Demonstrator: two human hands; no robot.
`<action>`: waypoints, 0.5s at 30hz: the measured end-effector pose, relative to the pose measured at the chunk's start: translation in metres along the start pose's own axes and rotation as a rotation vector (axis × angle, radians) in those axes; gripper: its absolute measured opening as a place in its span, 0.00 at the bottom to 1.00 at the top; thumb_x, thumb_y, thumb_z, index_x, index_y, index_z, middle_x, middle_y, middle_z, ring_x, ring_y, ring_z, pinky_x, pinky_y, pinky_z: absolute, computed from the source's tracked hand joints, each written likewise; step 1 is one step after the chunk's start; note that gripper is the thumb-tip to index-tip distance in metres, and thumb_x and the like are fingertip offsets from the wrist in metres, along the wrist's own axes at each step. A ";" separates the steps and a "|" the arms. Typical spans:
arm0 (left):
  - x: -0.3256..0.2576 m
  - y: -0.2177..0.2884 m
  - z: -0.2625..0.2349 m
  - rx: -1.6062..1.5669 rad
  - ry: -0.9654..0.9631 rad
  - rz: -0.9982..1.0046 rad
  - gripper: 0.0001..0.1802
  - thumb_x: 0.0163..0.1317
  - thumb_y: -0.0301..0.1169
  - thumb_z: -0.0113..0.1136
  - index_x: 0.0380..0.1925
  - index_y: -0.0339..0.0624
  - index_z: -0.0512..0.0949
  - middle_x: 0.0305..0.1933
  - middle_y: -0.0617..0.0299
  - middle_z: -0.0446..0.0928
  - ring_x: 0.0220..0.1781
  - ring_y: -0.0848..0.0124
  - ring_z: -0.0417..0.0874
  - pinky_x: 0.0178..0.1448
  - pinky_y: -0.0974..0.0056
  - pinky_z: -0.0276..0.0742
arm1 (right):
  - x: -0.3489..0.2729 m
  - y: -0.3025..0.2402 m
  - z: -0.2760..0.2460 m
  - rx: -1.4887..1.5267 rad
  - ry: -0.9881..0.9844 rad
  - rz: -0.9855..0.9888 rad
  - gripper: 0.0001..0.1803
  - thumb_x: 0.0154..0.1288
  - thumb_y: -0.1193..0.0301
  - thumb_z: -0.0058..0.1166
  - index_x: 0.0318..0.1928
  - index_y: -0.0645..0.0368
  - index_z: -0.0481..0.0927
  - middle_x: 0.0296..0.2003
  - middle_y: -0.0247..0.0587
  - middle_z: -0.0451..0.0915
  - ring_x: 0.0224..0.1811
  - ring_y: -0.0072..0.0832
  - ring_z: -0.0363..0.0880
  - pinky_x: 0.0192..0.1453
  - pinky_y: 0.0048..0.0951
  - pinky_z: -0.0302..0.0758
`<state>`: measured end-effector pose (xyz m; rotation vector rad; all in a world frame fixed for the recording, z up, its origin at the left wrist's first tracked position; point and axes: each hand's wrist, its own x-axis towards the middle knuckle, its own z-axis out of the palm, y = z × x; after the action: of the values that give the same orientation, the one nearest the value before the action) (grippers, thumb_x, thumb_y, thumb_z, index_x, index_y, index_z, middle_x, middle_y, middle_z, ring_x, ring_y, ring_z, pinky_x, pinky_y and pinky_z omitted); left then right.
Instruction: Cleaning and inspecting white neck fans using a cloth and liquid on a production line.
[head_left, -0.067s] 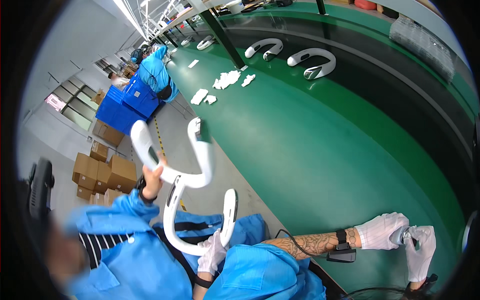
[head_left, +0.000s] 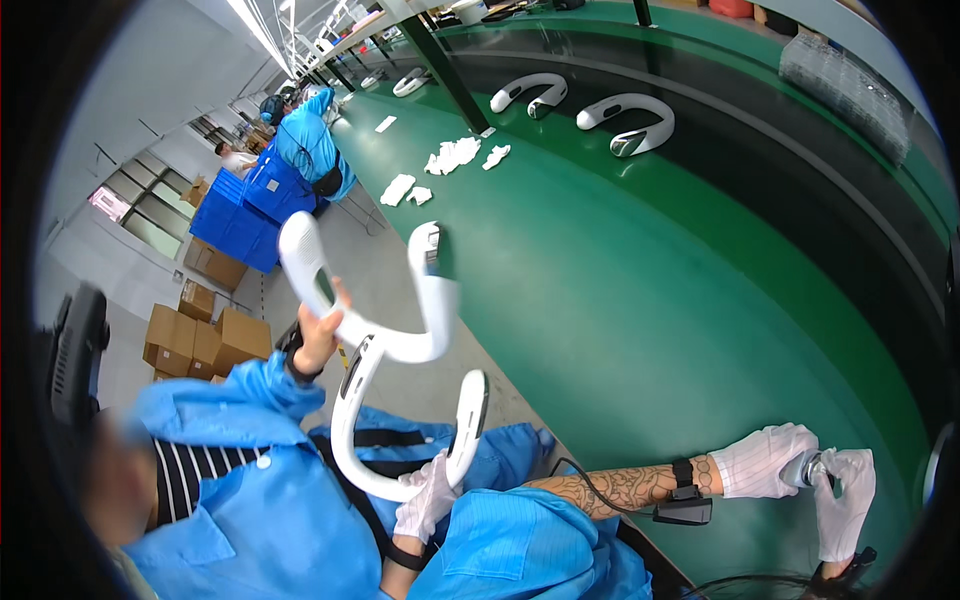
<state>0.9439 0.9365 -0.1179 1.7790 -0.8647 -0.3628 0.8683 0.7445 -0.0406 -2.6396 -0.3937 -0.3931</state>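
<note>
At the lower right, my gloved left hand [head_left: 770, 462] has its fingers closed round a small, shiny grey piece [head_left: 800, 469]. My gloved right hand [head_left: 846, 500] meets it there, thumb and finger curled in a pinch against the same piece. Fingers cover most of the piece, so its kind does not show. Both hands are just above the green table [head_left: 600, 330]. To my left, a co-worker in a blue coat holds a white U-shaped neck fan [head_left: 400, 345] in a bare hand and a second neck fan [head_left: 375, 480] in a gloved hand.
Two more neck fans [head_left: 640, 125] lie on the dark conveyor belt [head_left: 720, 165] at the far side. Crumpled white scraps [head_left: 452, 156] rest on the table beside a dark post [head_left: 440, 75]. Blue bins [head_left: 240, 215] and cardboard boxes [head_left: 185, 338] stand on the left.
The co-worker's two neck fans have shifted to the right, the upper one also slightly up. My own hands have hardly moved and keep their hold.
</note>
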 end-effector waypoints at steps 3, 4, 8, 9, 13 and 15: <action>-0.002 -0.010 0.007 0.023 0.098 0.072 0.19 0.56 0.33 0.74 0.44 0.37 0.78 0.49 0.49 0.82 0.54 0.48 0.85 0.56 0.47 0.84 | 0.007 -0.006 0.000 -0.003 -0.011 -0.033 0.21 0.48 0.86 0.67 0.43 0.56 0.79 0.39 0.40 0.79 0.42 0.43 0.78 0.48 0.43 0.75; -0.003 -0.013 0.010 0.018 0.097 0.077 0.19 0.56 0.33 0.74 0.44 0.37 0.78 0.49 0.49 0.82 0.54 0.48 0.85 0.56 0.47 0.84 | 0.008 -0.007 0.000 -0.010 -0.011 -0.031 0.21 0.48 0.86 0.67 0.43 0.56 0.79 0.39 0.40 0.79 0.42 0.43 0.78 0.48 0.43 0.75; -0.004 -0.017 0.011 0.025 0.143 0.110 0.24 0.57 0.35 0.76 0.50 0.38 0.78 0.52 0.50 0.82 0.55 0.49 0.85 0.58 0.48 0.85 | 0.014 -0.012 0.001 -0.056 0.026 -0.059 0.20 0.48 0.85 0.68 0.41 0.56 0.79 0.39 0.40 0.80 0.43 0.44 0.79 0.49 0.43 0.75; -0.005 -0.017 0.010 0.038 0.134 0.087 0.25 0.57 0.36 0.76 0.51 0.38 0.77 0.53 0.51 0.82 0.56 0.49 0.85 0.59 0.49 0.85 | 0.015 -0.013 0.002 -0.072 0.028 -0.087 0.19 0.48 0.85 0.68 0.40 0.56 0.79 0.39 0.40 0.80 0.43 0.44 0.79 0.49 0.43 0.75; -0.006 -0.019 0.011 0.066 0.131 0.101 0.28 0.57 0.35 0.76 0.54 0.39 0.76 0.56 0.51 0.81 0.58 0.49 0.84 0.61 0.49 0.85 | 0.015 -0.013 0.006 -0.039 0.036 -0.086 0.18 0.48 0.84 0.69 0.40 0.55 0.81 0.38 0.39 0.80 0.42 0.43 0.79 0.49 0.44 0.76; -0.007 -0.019 0.012 0.070 0.156 0.126 0.27 0.56 0.35 0.76 0.54 0.40 0.77 0.56 0.52 0.81 0.58 0.49 0.84 0.61 0.48 0.85 | 0.019 -0.019 -0.001 -0.072 0.052 -0.103 0.17 0.49 0.83 0.69 0.39 0.55 0.82 0.37 0.39 0.79 0.41 0.43 0.79 0.48 0.43 0.76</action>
<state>0.9391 0.9362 -0.1406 1.7810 -0.8821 -0.1107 0.8791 0.7644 -0.0261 -2.6801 -0.5085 -0.5172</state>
